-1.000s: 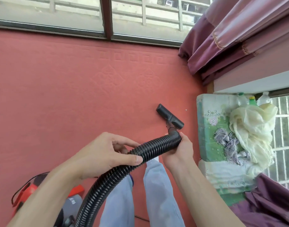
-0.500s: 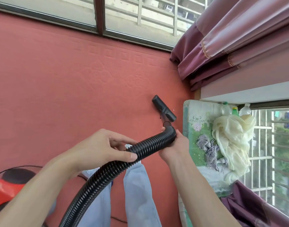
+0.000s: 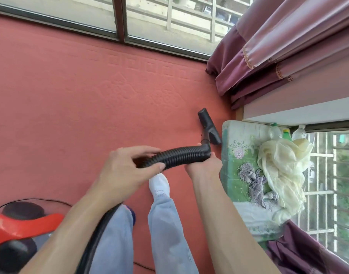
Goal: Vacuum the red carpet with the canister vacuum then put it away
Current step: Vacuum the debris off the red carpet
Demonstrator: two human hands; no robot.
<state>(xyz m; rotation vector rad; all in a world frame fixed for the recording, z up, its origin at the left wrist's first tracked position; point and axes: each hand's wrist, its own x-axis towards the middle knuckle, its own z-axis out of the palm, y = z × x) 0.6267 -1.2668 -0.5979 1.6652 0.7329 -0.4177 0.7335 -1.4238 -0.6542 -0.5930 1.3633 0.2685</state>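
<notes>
Red carpet (image 3: pixel 71 105) spreads ahead of both grips to the window (image 3: pixel 61 14) and curtain (image 3: pixel 278 46). The canister vacuum (image 3: pixel 21 228) sits on it behind the left grip (image 3: pixel 123 170), whose fingers and thumb curl round the black hose (image 3: pixel 181 155). The right grip (image 3: pixel 203 167) clasps the hose end from below, with the nozzle (image 3: pixel 208 125) just ahead of it.

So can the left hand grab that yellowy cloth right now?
Probably not. The left hand is busy gripping the black hose, and the yellowish cloth lies on the right, past the right hand and arm. The right hand is nearer, but it holds the hose too.
</notes>
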